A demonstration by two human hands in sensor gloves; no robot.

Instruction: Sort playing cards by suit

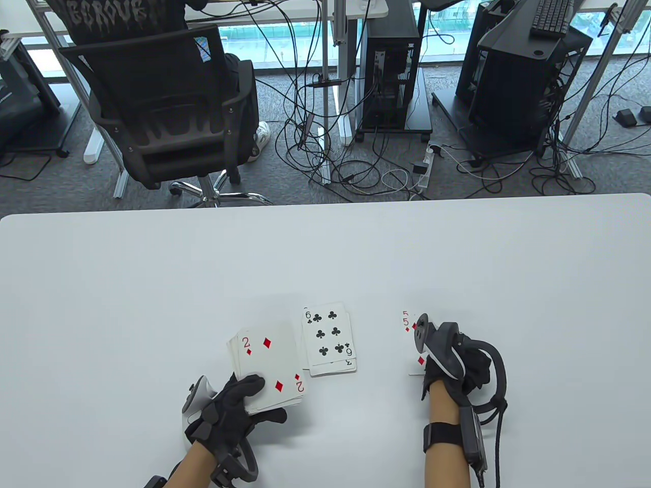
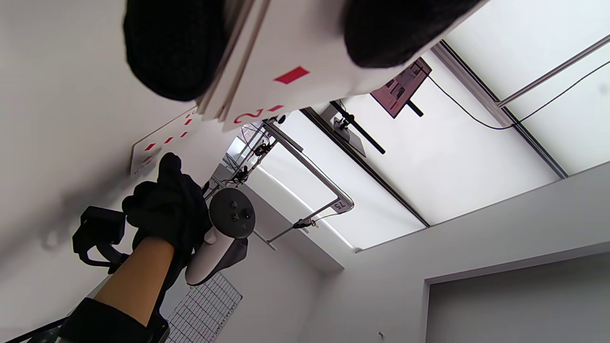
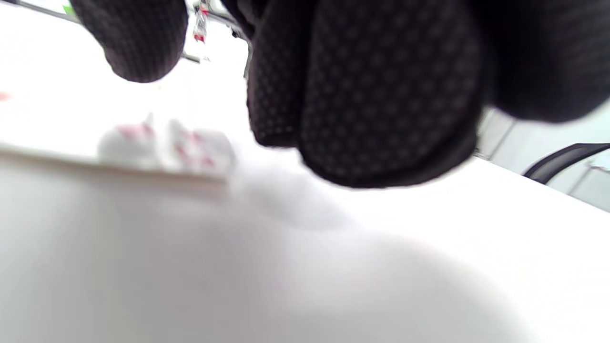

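My left hand (image 1: 244, 395) grips a fanned stack of cards (image 1: 267, 366) with the 2 of diamonds face up; its thumb lies on top. In the left wrist view the stack (image 2: 286, 52) sits between the thumb (image 2: 176, 47) and a finger (image 2: 395, 28). A clubs pile (image 1: 329, 341) topped by the 6 of clubs lies on the table in the middle. To the right lies a diamonds pile (image 1: 408, 329) showing a 5. My right hand (image 1: 431, 372) hovers over that pile and hides most of it. Its fingers (image 3: 381, 95) hang just above the table with nothing seen between them.
The white table (image 1: 152, 284) stretches far back and to both sides. Beyond its far edge stand an office chair (image 1: 163, 101) with a seated person, computer towers (image 1: 389, 76) and floor cables.
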